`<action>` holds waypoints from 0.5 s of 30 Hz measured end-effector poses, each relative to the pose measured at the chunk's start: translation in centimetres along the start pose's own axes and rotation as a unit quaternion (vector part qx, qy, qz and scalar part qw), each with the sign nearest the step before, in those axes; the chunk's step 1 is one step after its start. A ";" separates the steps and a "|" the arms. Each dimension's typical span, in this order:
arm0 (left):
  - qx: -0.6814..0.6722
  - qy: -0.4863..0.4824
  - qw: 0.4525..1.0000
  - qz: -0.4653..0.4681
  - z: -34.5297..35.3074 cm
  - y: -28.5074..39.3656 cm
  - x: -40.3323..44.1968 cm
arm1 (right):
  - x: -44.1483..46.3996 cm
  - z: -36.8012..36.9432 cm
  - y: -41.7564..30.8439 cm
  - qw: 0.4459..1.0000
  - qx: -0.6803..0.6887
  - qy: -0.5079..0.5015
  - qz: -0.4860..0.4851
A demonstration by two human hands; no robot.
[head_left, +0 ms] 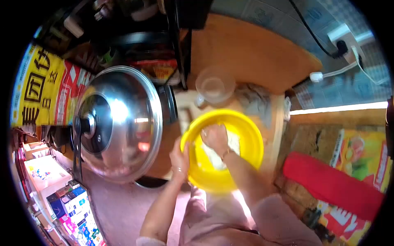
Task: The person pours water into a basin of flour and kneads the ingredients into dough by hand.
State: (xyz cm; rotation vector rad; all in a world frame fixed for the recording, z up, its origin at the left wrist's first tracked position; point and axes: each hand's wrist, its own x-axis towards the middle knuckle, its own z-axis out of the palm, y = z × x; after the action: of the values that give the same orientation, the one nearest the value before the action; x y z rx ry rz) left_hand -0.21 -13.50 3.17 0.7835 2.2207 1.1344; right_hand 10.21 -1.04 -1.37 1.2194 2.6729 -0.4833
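A yellow bowl (253, 143) stands near the edge of the wooden counter, with a white mass (232, 144) inside it, which looks like flour or dough. My left hand (179, 160) grips the bowl's left rim, thumb side against the wall. Inside the bowl, my right hand (214, 137) is closed and pressed into the white mass; its fingertips are hidden. Behind the bowl sit a clear round container (215, 84) and a grey cloth (255, 102).
At the left stands a large pan with a shiny domed lid (123, 119), its handle pointing toward the bowl. A red roll (332, 184) lies at the right. White plugs and cables (328, 76) hang at the upper right, and a black rack (178, 45) rises behind.
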 end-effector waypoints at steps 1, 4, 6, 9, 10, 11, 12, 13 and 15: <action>0.019 0.011 1.000 0.022 0.1 0.0 0.2 | 0.0 -0.5 0.1 1.000 -0.004 -0.002 -0.010; 0.018 0.010 0.999 0.028 0.1 -0.2 0.2 | -1.0 -6.6 1.0 0.975 0.120 -0.182 -0.030; 0.001 0.036 0.998 0.049 0.9 -1.9 0.2 | -3.8 -7.1 1.3 0.978 0.127 -0.135 -0.094; -0.027 0.029 0.997 0.059 1.1 -1.6 -0.2 | -9.6 -5.2 0.9 0.982 0.141 -0.028 -0.125; -0.059 0.041 0.996 0.056 1.3 -2.0 0.0 | -10.7 -5.7 0.3 0.984 0.104 -0.084 -0.121; -0.089 0.054 0.994 0.044 1.8 -2.5 0.3 | -11.6 -5.9 -0.2 0.980 0.069 -0.147 -0.119; -0.018 0.031 0.999 0.023 1.0 -1.0 0.2 | -12.7 -4.6 -0.5 0.980 0.073 -0.146 -0.114; -0.010 0.024 0.999 0.027 0.8 -0.8 0.0 | -13.4 -2.5 -0.8 0.991 0.050 -0.050 -0.112; -0.014 0.047 0.998 0.037 1.2 -1.1 0.0 | -11.8 -0.8 -1.0 0.993 0.027 0.050 -0.105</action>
State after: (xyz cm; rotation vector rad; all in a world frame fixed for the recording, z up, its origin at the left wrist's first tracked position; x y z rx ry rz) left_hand 0.34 -13.42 1.68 0.8223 2.2638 1.2602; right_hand 17.18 -9.72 2.88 1.0044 2.9085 -0.5413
